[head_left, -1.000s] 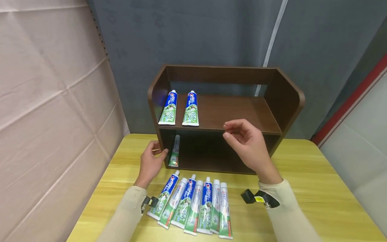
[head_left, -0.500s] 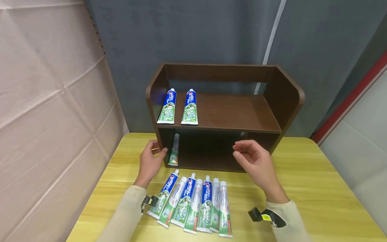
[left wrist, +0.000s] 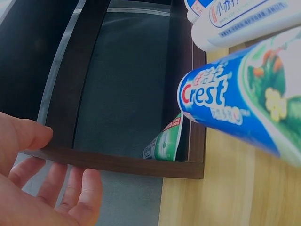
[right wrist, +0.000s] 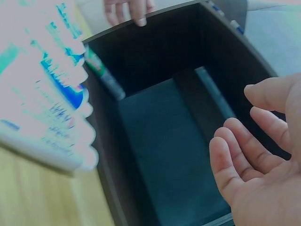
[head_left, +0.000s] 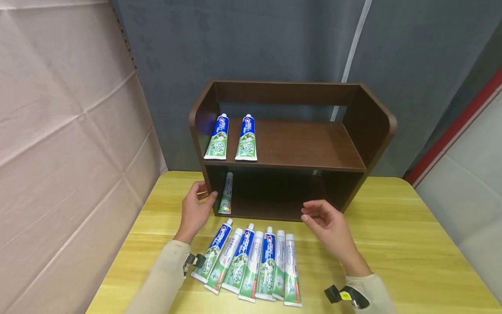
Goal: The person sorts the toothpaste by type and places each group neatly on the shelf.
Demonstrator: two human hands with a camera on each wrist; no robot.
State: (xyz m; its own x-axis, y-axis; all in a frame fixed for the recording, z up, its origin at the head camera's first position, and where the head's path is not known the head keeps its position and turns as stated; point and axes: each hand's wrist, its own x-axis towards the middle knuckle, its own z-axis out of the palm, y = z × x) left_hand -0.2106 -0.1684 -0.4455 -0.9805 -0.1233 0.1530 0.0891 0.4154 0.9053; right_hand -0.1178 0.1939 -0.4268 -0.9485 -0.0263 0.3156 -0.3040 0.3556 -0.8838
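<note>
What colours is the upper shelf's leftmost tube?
The leftmost tube is mainly blue above, green below; the head view shows it best.

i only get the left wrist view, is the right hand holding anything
Observer: No, the right hand holds nothing; the right wrist view shows its fingers loosely curved with nothing between them.
Operator: ok and what's up top
Observer: The head view shows two blue-and-green tubes on the top level, side by side toward its left end.
Operator: i see just a few down on the table, how many really
Observer: The head view shows seven tubes there, in a row in front of the shelf.
</note>
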